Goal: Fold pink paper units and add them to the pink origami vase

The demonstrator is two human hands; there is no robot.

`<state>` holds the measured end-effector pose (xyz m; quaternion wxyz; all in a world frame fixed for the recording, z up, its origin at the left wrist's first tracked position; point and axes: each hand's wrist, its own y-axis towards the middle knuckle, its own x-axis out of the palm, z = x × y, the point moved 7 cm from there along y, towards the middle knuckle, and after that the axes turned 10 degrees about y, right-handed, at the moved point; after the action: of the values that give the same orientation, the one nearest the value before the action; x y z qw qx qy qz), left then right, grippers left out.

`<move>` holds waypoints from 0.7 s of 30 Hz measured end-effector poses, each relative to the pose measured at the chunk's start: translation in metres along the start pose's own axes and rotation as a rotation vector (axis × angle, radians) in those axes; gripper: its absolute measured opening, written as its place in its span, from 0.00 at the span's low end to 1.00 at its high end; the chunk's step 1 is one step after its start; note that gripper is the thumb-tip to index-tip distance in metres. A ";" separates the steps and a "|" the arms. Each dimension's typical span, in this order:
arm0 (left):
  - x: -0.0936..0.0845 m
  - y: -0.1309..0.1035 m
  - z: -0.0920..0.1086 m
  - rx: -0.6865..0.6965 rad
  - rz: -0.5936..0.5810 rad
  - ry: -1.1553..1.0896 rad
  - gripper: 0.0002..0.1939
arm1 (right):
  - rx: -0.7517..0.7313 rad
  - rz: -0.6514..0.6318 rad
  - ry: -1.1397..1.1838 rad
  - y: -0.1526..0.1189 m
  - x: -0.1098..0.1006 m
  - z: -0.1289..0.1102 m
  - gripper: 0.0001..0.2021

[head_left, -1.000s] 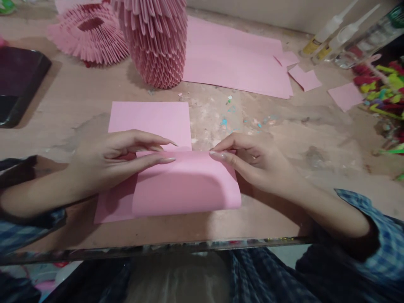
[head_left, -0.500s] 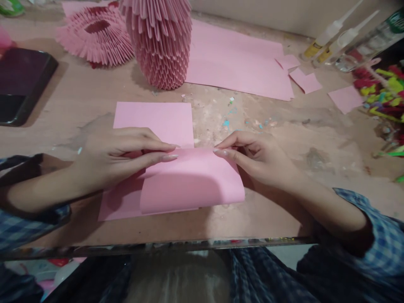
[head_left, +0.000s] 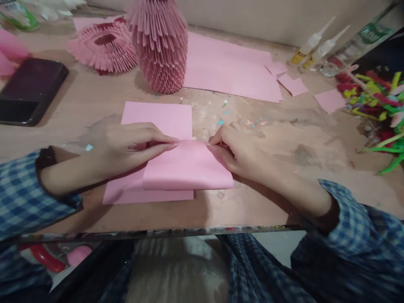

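Note:
A pink paper sheet (head_left: 186, 166) lies doubled over near the table's front edge, its loose edges pinched together at the far side. My left hand (head_left: 126, 145) pinches the left part of that edge between thumb and fingers. My right hand (head_left: 243, 149) pinches the right part and presses down. Under the doubled sheet lies a flat pink sheet (head_left: 160, 118), showing beyond it and at the lower left.
A tall pink folded-paper vase shape (head_left: 160, 42) and a pink folded-paper ring (head_left: 102, 48) stand at the back. Large pink sheets (head_left: 227, 67), small pink squares (head_left: 295, 84), glue bottles (head_left: 311, 46), a dark phone (head_left: 30, 90) and colourful paper pieces (head_left: 378, 97) surround the work spot.
Both hands have pressed the doubled sheet lower and flatter, so its rounded fold near me has tightened. The view has tilted slightly upward.

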<state>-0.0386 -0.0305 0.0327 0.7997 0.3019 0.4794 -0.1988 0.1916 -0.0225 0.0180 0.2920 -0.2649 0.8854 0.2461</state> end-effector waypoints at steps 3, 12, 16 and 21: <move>0.001 0.001 0.003 0.103 0.016 0.097 0.17 | -0.013 0.006 -0.046 0.000 0.003 0.002 0.08; 0.005 0.004 0.010 0.205 -0.102 0.571 0.26 | -0.076 -0.006 -0.295 0.000 0.012 0.001 0.12; 0.002 0.005 0.016 0.196 -0.168 0.504 0.36 | -0.038 -0.100 -0.496 0.003 0.019 -0.002 0.16; 0.000 0.007 0.015 0.148 -0.218 0.443 0.37 | -0.037 -0.188 -0.556 0.008 0.019 -0.006 0.21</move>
<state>-0.0248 -0.0353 0.0399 0.6249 0.3422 0.6566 -0.2475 0.1707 -0.0260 0.0119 0.5402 -0.2734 0.7383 0.2972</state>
